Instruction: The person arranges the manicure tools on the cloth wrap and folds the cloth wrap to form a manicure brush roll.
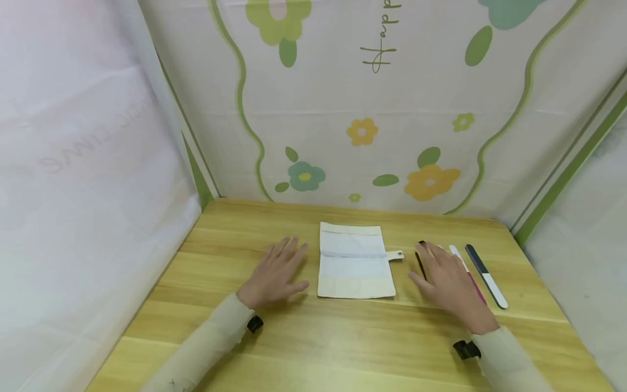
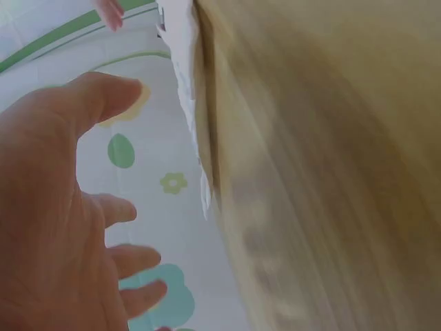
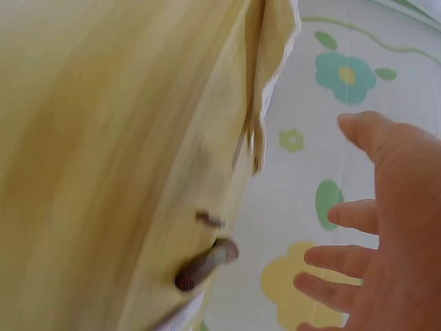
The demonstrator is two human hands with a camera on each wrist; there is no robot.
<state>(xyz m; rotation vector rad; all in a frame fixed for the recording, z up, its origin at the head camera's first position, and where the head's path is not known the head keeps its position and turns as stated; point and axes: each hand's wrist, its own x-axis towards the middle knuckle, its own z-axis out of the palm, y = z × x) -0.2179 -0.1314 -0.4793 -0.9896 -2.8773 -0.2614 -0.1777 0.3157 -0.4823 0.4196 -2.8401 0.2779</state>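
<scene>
A cream fold-out pouch [image 1: 356,267] lies spread flat on the table, its snap strap [image 1: 394,255] sticking out to the right. To the left of it is my left hand [image 1: 274,275], fingers spread and holding nothing; the left wrist view shows the same hand [image 2: 62,200] above the table. My right hand [image 1: 448,283] hovers over a thin dark tool [image 1: 420,265], partly hidden by it. A white-and-magenta stick [image 1: 477,288] passes partly beneath that hand. Farther right rests a black-and-white nail file [image 1: 486,276]. In the right wrist view, a dark object [image 3: 207,265] appears blurred.
The wooden table [image 1: 313,348] is enclosed by a flower-printed cloth [image 1: 318,109] at the back and pale cloth walls on both sides. Black bands [image 1: 254,324] sit on both wrists.
</scene>
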